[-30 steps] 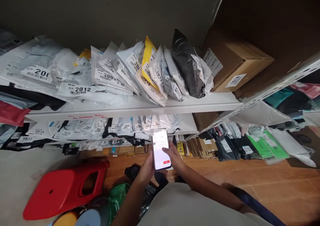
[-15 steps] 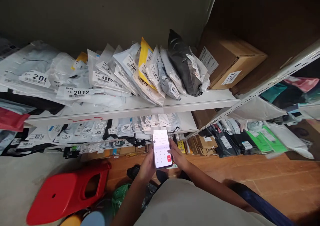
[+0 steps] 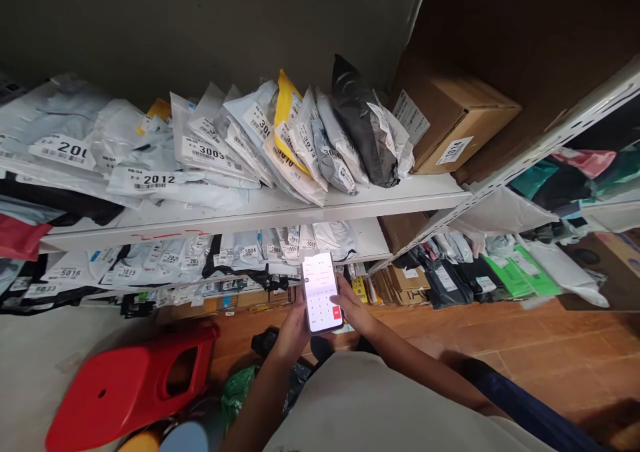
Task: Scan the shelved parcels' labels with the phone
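A smartphone (image 3: 321,291) with a lit white screen showing a number pad is held upright in front of me, below the shelves. My left hand (image 3: 293,332) grips it from the left and underneath. My right hand (image 3: 354,305) is wrapped round its right edge, thumb resting on the screen. Behind the phone, white metal shelves (image 3: 260,209) carry rows of numbered plastic mailer parcels (image 3: 235,149), among them a yellow one (image 3: 285,105) and a black one (image 3: 357,122).
A cardboard box (image 3: 455,122) stands at the right end of the upper shelf. A second shelf unit (image 3: 545,152) with green, black and white parcels runs off to the right. A red plastic stool (image 3: 130,385) lies tipped on the floor at lower left, beside a green bag (image 3: 237,389).
The phone screen switched from a white page with a red button to a number pad. My right thumb moved to the screen's right side. The view drifted slightly; both hands kept hold.
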`<state>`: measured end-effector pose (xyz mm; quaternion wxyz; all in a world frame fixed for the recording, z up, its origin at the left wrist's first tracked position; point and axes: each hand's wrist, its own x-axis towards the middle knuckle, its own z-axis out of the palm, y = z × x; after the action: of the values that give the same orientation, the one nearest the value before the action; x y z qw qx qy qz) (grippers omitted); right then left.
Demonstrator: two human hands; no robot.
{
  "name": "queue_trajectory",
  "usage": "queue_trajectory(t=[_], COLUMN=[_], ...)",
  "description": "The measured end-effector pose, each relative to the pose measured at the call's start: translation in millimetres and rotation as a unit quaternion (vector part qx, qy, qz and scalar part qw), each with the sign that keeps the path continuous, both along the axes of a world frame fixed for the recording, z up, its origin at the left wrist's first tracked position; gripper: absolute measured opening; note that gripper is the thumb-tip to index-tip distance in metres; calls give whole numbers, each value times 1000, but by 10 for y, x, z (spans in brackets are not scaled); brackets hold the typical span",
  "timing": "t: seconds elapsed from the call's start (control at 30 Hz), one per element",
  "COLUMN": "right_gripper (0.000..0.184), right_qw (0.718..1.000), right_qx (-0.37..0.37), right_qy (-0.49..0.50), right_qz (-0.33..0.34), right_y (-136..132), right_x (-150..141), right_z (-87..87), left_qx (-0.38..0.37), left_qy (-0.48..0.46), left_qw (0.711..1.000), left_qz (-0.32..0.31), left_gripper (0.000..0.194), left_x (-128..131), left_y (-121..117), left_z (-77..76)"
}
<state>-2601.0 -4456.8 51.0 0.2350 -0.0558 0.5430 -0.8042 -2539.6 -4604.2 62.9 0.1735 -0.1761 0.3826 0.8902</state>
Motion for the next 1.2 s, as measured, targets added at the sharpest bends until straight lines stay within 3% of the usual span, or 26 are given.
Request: queue_trajectory(t=[0.2,0.37,0.57,0.73,0.87,1.1,1.2], right_gripper=[56,71,54,65,64,61,51], right_qw=[998,993,1000,999,998,998,999], right_qx=[45,9,22,-9,-15,-10,7], right_qy=[33,81,18,-35,-58,-69,-41], right_qz=[-27,88,0,32,18,1,-9], right_y=[-48,74,22,75,98,65,33], right_x=[91,95,94,75,77,92,102], right_z=[26,44,-5,34,32,27,17], left_qx=[-17,-14,-10,20,43,-33,-9], left_qy=[19,15,7,20,63,39,41], left_qw=[1000,1000,1000,999,996,997,998], left_qz=[-4,19,1,-15,-44,-56,-49], left_gripper=[80,85,85,82,92,94,100], left_x=[48,57,81,84,93,113,116], left_y=[11,9,-6,-56,-94,-70,-60], left_z=[-3,-14,-28,-35,-72,-74,-59])
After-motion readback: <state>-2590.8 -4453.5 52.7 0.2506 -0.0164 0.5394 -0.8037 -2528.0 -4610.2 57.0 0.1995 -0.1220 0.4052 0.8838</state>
